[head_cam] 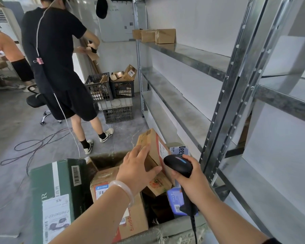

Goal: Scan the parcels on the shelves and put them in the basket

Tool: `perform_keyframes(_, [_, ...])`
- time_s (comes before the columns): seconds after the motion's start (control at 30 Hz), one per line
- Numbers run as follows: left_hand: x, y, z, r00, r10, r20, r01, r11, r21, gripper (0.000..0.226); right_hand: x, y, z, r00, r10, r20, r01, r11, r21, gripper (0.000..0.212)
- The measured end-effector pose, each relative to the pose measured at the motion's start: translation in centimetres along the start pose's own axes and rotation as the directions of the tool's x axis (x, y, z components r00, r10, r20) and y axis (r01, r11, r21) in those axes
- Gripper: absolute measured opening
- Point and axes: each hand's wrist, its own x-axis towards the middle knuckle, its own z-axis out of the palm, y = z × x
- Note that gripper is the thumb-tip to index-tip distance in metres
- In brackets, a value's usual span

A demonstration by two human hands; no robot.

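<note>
Parcel (153, 147), brown carton, white label on its right face: tilted, over the basket's (174, 224) far right corner, lower end among other packages. Left hand (137, 166) grips it, fingers together across the top, thumb on the near face. Right hand (192, 175): fingers wrapped round the scanner (178, 165) handle, its head just beside the label. Green box (60, 187): at the basket's left edge.
</note>
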Motion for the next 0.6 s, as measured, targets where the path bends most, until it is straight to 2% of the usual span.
perform_keyframes(0.33, [0.0,0.6,-0.3,0.998,-0.006,0.058,0.005,1.0,0.027,0.075,-1.7,-0.3,-0.8,1.0,-0.006,-0.03,0.006,1.0,0.005,0.06])
perform_keyframes(0.6, [-0.5,1.2,-0.8,0.997,-0.025,0.076,0.02,0.997,0.073,0.078,-2.9,-0.9,-1.5,0.999,0.002,-0.041,-0.001,1.0,0.026,0.061])
